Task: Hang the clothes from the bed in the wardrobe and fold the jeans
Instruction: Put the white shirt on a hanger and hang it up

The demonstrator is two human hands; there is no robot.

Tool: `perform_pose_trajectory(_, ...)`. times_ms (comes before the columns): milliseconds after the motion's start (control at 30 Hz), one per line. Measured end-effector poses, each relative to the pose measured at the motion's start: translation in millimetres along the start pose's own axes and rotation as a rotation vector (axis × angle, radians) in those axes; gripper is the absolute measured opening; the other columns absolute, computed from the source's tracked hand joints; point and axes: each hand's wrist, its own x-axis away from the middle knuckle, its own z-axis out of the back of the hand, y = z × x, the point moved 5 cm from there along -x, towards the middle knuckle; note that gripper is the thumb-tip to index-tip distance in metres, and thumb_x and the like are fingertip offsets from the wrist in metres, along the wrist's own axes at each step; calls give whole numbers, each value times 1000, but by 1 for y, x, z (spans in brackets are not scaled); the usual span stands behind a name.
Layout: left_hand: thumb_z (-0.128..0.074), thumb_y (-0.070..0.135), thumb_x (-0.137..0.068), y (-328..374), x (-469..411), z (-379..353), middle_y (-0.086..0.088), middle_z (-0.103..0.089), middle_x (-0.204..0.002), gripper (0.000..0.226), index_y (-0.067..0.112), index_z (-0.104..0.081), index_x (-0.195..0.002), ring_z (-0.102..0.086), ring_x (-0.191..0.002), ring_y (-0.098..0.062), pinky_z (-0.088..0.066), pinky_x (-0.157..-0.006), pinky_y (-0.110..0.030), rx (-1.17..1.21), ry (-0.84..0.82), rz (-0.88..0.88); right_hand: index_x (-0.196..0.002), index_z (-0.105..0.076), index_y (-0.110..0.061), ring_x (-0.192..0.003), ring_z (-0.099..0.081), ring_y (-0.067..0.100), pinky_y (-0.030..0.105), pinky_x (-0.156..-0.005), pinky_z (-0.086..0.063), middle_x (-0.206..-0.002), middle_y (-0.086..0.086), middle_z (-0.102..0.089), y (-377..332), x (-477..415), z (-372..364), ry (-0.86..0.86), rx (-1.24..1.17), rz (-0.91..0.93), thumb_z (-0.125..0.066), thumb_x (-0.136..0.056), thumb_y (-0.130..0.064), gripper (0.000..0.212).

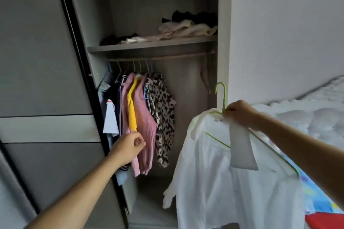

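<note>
Left hand [128, 148] curled, empty, by pink top [147, 132]; right hand [240, 114] tight round green hanger [222, 95] under white shirt [214, 182].

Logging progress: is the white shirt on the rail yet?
Not yet. The white shirt hangs on a green hanger gripped by the right hand, its hook free, below the rail.

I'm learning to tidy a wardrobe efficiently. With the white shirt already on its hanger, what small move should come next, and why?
Probably raise the right hand so the hook of the green hanger reaches the rail just right of the leopard-print top. The white shirt already sits on the hanger, the hook is below the rail, and no garment hangs there.
</note>
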Motion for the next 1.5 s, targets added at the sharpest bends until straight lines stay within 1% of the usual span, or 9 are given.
perform_pose_trajectory(300, -64, 30, -88, -56, -67, 4, 4, -63, -76, 14, 26, -59, -75, -60, -73, -13, -49, -68, -33, -34, -12, 2, -94, -71, 0, -65, -55, 22, 23, -54, -39, -79, 14, -63, -49, -164, -66, 105, -75, -87, -75, -76, -20, 28)
perform_pose_trajectory(667, -63, 37, -86, -109, -275, 19, 6, -58, -79, 10, 29, -60, -81, -59, -74, -14, -54, -72, -41, -85, 70, -54, -83, -60, -7, -77, -55, 24, 31, -67, -44, -82, 14, -57, -133, -410, -145, 106, -29, -8, -64, -85, -14, 8)
perform_pose_trajectory(833, -63, 34, -88, -140, -342, 16, 11, -53, -77, 9, 26, -63, -85, -55, -71, -12, -52, -70, -40, -81, 128, -71, -97, -67, 0, -94, -64, 31, 37, -77, -52, -102, 18, -66, -182, -507, -161, 153, 44, 119, -68, -86, -26, 28)
perform_pose_trajectory(1033, -63, 33, -85, -186, -400, 26, 8, -59, -77, 7, 25, -63, -84, -60, -72, -15, -53, -68, -39, -63, 162, -77, -119, -57, 2, -114, -57, 38, 42, -96, -49, -125, 21, -58, -215, -573, -202, 177, 58, 101, -68, -87, -26, 44)
perform_pose_trajectory(1133, -62, 35, -82, -202, -429, 33, 9, -64, -80, 8, 28, -64, -86, -63, -76, -15, -54, -69, -38, -36, 193, -131, -116, -55, 3, -107, -60, 34, 36, -86, -52, -122, 20, -59, -208, -589, -232, 160, 21, -6, -64, -90, -25, 39)
perform_pose_trajectory(1200, -63, 35, -82, -206, -449, 39, 10, -62, -79, 7, 30, -64, -88, -62, -74, -13, -54, -68, -37, -23, 212, -187, -94, -58, -3, -91, -61, 30, 31, -69, -50, -108, 18, -62, -203, -592, -252, 138, -26, -49, -65, -89, -24, 23)
perform_pose_trajectory(1300, -62, 33, -84, -200, -480, 51, 10, -63, -75, 7, 29, -64, -90, -61, -70, -11, -54, -66, -38, 7, 250, -300, -68, -54, -8, -66, -58, 23, 26, -52, -45, -83, 13, -60, -192, -596, -268, 121, -180, -81, -67, -89, -26, 30)
perform_pose_trajectory(1433, -62, 25, -86, -163, -516, 61, 6, -63, -72, 6, 22, -66, -90, -61, -67, -14, -53, -64, -38, 129, 305, -490, -83, -63, -9, -60, -60, 18, 23, -53, -45, -74, 7, -64, -182, -575, -259, 67, -365, -49, -61, -92, -42, 34)
perform_pose_trajectory(1500, -60, 28, -86, -135, -529, 52, 7, -63, -71, 8, 23, -66, -89, -61, -65, -14, -53, -63, -38, 192, 307, -573, -85, -62, -15, -62, -62, 20, 22, -50, -45, -75, 5, -65, -159, -562, -236, 200, -380, -45, -65, -89, -41, 27)
